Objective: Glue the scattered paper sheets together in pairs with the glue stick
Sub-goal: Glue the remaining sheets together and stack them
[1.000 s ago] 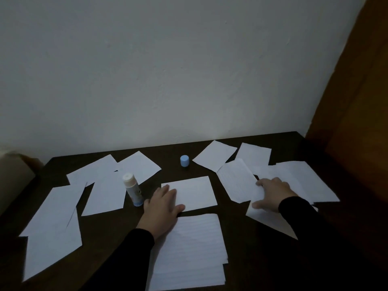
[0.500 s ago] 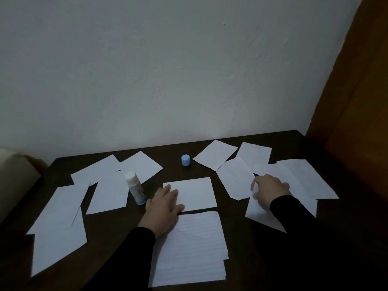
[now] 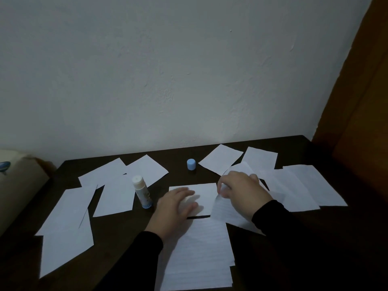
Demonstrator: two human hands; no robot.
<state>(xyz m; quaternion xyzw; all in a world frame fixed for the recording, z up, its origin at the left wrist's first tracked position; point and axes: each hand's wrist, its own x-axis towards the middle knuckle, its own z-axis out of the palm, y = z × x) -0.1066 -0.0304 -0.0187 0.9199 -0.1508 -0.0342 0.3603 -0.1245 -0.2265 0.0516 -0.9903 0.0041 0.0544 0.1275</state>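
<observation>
Left hand (image 3: 175, 206): fingers flat, pressing the centre sheet (image 3: 204, 193) on the counter (image 3: 262, 259).
Right hand (image 3: 241, 191): pinches a lined sheet (image 3: 225, 211), lifted beside the centre sheet.
Glue stick (image 3: 142, 191): upright, uncapped, just left of the left hand.
Cap (image 3: 191, 164): behind the centre sheet.

I see the left hand (image 3: 177, 203) flat on the centre sheet (image 3: 206, 192) — my right hand (image 3: 241, 189) pinches a lined sheet (image 3: 225, 208) beside the uncapped glue stick (image 3: 141, 192).

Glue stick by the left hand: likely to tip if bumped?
Probably. The glue stick stands upright, tall and narrow, so a knock from the left hand could topple it. Being round, it would likely roll. Its cap is off.
</observation>
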